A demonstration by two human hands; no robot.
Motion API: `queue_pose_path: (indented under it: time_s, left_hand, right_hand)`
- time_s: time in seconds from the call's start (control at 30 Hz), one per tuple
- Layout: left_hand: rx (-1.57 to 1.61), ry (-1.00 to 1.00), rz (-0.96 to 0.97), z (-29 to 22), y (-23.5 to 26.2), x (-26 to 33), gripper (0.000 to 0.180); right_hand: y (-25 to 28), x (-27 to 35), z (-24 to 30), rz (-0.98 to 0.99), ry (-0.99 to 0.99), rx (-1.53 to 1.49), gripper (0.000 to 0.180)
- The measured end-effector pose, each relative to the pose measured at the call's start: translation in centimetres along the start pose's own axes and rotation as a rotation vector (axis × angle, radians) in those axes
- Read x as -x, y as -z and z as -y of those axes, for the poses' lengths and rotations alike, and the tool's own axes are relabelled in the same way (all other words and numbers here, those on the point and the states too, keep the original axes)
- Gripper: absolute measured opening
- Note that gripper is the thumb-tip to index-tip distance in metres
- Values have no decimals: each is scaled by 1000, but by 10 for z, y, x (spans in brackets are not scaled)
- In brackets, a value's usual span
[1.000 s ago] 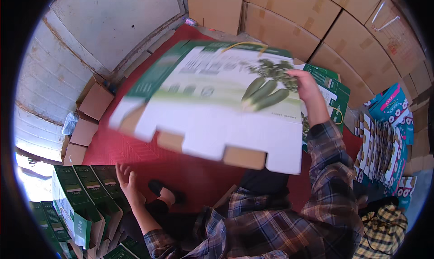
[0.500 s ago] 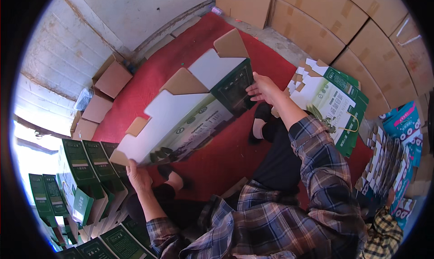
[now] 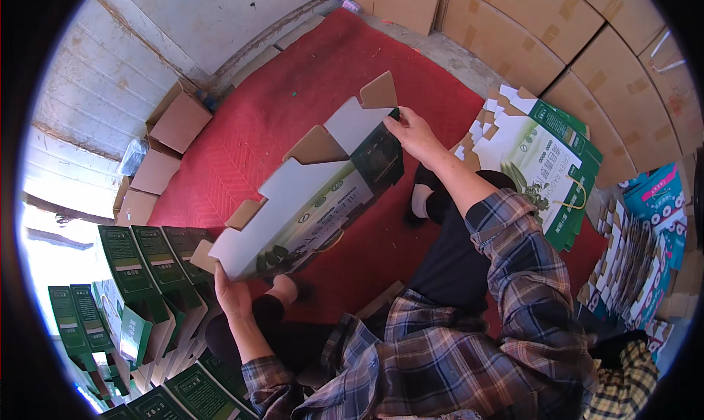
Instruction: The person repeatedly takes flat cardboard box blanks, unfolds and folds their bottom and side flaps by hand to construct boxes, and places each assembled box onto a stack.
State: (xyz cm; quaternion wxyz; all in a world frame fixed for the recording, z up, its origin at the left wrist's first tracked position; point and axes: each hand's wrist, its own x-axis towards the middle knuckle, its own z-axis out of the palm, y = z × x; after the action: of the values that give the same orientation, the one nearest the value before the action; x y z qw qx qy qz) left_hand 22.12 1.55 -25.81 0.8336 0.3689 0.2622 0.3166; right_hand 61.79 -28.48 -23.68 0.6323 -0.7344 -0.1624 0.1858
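A green and white printed carton [image 3: 323, 213], unfolded into a sleeve with its brown and white flaps sticking up, spans the space between my hands above the red mat. My left hand [image 3: 233, 294] grips its near left end, with the thumb along the edge. At the far right end, by the dark green side panel, my right hand [image 3: 412, 134] is closed on the upper corner. A yellow cord handle shows at the carton's lower side. The fingers behind the panels are partly hidden.
Flattened green and white cartons [image 3: 539, 159] lie stacked on the right. Opened green cartons [image 3: 143, 280] stand in rows on the left. Large brown boxes [image 3: 513, 27] line the back right. Teal cartons [image 3: 645, 266] and a person's checked yellow sleeve [image 3: 623, 380] are at the right edge.
The carton has tilted and shifted slightly toward me, its left end moving right with my left hand. My right hand has moved a little left along its far end. The sleeve at lower right has shifted.
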Motion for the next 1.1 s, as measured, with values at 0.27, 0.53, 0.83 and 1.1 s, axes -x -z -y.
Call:
queue_pose_path:
  time_s: [0.27,0.53,0.83,1.1]
  left_hand:
    - [-194,125,-44,10,5,-1,44]
    - [-270,93,88,2,3,5,49]
    - [-616,147,-11,-7,-58,33,29]
    - [-401,-79,-70,6,-55,42,26]
  right_hand:
    - [-6,-10,-25,-29,46,267,82]
    - [-34,22,9,-128,214,459,118]
    - [-59,39,28,-154,141,658,116]
    - [-56,41,28,-133,139,490,94]
